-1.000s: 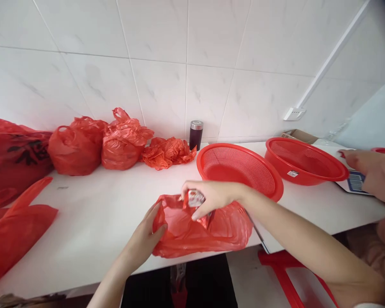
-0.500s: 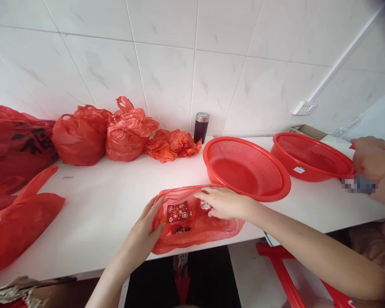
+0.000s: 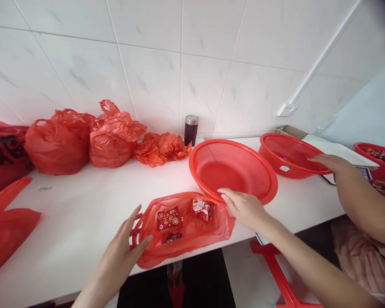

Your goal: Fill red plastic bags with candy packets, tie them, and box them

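A red plastic bag (image 3: 192, 246) lies spread wide at the table's front edge, with several small wrapped snack packets inside. One flat red packet (image 3: 167, 219) shows white print; a red and white packet (image 3: 204, 209) lies to its right. My left hand (image 3: 125, 244) is at the bag's left side, fingers spread and thumb over its edge. Just behind the bag is a red perforated plastic basket (image 3: 250, 171), bare inside. My right hand (image 3: 245, 209) holds the near rim of that basket, its fingertips over the edge.
Tied red bags (image 3: 59, 147) and a crumpled red bag (image 3: 162, 147) line the wall beside a dark flask (image 3: 191, 130). On the right, a co-worker's hand (image 3: 329, 164) reaches over a second red basket (image 3: 280, 164). Another red tub (image 3: 380, 171) holds wrapped pieces.
My right hand has left the packets inside the bag and moved right to the basket's rim. My left hand has opened wider. The co-worker's hand has moved to the second basket. The view has shifted right.
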### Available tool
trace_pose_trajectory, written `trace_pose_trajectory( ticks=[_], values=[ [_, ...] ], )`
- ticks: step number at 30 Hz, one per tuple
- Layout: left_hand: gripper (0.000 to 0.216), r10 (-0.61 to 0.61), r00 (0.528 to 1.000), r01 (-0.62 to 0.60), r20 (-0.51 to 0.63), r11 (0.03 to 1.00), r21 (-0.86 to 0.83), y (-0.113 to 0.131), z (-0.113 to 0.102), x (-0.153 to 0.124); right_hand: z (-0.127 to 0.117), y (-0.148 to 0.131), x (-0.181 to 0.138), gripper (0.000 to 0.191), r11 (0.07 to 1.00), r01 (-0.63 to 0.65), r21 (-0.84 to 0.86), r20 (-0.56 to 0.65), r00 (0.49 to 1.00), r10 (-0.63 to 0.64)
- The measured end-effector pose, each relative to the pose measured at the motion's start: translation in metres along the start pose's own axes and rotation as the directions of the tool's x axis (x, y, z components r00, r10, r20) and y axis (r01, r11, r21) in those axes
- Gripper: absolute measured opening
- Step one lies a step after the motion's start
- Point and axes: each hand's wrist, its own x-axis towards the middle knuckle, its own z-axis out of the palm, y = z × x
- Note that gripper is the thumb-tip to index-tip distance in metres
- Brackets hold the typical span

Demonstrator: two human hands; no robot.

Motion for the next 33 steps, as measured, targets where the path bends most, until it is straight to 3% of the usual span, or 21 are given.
trace_pose_trajectory(
  ticks=[5,8,11,13,15,17,20,23,26,30,33],
  values=[
    [0.059,-0.085,0.996,0.086,-0.023,0.994,0.072,-0.003,-0.005,-0.001,0.012,0.001,0.007,0.036,0.994,0.101,0.048,-0.264,0.961,-0.085],
    [0.044,-0.088,0.996,0.086,0.018,0.99,0.108,0.001,-0.01,-0.006,0.007,0.002,0.014,0.029,0.985,0.165,0.051,-0.483,0.867,-0.12],
    [0.041,-0.071,0.997,0.07,0.037,0.997,0.023,0.006,-0.015,-0.011,0.006,-0.016,0.005,0.019,0.908,0.392,0.148,-0.583,0.776,-0.24],
    [0.039,-0.072,0.996,0.077,0.051,0.991,-0.107,0.009,-0.017,-0.014,0.014,-0.034,-0.004,0.017,0.828,0.519,0.214,-0.488,0.791,-0.37],
    [0.035,-0.068,0.995,0.083,0.068,0.963,-0.255,0.013,-0.017,-0.017,0.029,-0.049,-0.007,0.019,0.84,0.5,0.209,-0.278,0.854,-0.439],
    [0.033,-0.055,0.995,0.086,0.087,0.911,-0.404,0.019,-0.017,-0.019,0.047,-0.055,0.0,0.031,0.922,0.378,0.091,-0.067,0.926,-0.373],
    [0.033,-0.053,0.994,0.098,0.096,0.817,-0.569,0.025,-0.016,-0.02,0.069,-0.05,0.017,0.056,0.957,0.27,-0.11,0.042,0.963,-0.267],
    [0.043,-0.068,0.997,0.082,0.047,0.765,-0.638,0.026,-0.015,-0.018,0.073,-0.042,0.028,0.048,0.934,0.327,-0.141,0.055,0.945,-0.323],
    [0.051,-0.066,0.998,0.036,-0.017,0.731,-0.681,0.027,-0.014,-0.016,0.062,-0.038,0.027,0.046,0.897,0.437,-0.072,0.059,0.899,-0.434],
    [0.064,-0.047,0.991,-0.043,-0.123,0.766,-0.641,0.039,-0.021,-0.01,0.032,-0.034,0.014,0.032,0.815,0.578,-0.046,0.059,0.816,-0.575],
    [0.061,0.021,0.987,-0.107,-0.162,0.832,-0.544,0.054,-0.046,0.002,0.0,-0.024,0.006,0.03,0.774,0.616,-0.15,0.102,0.788,-0.607]
  ],
)
